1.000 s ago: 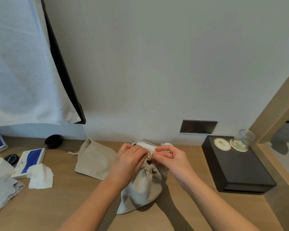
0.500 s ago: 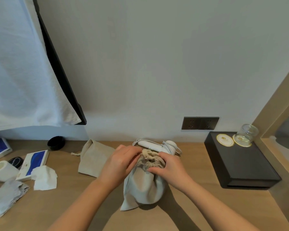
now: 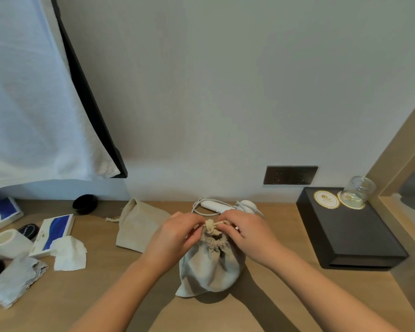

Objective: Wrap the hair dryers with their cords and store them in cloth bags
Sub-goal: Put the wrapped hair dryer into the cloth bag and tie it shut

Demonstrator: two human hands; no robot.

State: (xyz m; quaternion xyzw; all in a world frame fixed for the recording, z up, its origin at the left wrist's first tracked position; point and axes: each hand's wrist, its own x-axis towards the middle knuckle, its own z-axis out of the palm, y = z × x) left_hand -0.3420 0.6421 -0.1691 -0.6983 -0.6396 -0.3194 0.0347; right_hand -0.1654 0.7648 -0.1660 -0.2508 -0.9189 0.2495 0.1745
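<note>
Head view: The filled cloth bag [image 3: 211,267] stands upright on the wooden counter [image 3: 106,295]. Its gathered neck is uppermost, so the drawstring [image 3: 212,225] is accessible from both sides. The left hand [image 3: 175,236] and the right hand [image 3: 248,232] each pinch the drawstring at the neck, one on either side. This opposed hold probably serves to cinch or knot the closure. The bag's contents are hidden. A second hair dryer [image 3: 217,206], white, with its cord looped around it, lies just behind the hands, near the wall [image 3: 225,92]. An empty cloth bag [image 3: 139,226] lies flat to the left, presumably reserved for that dryer.
</note>
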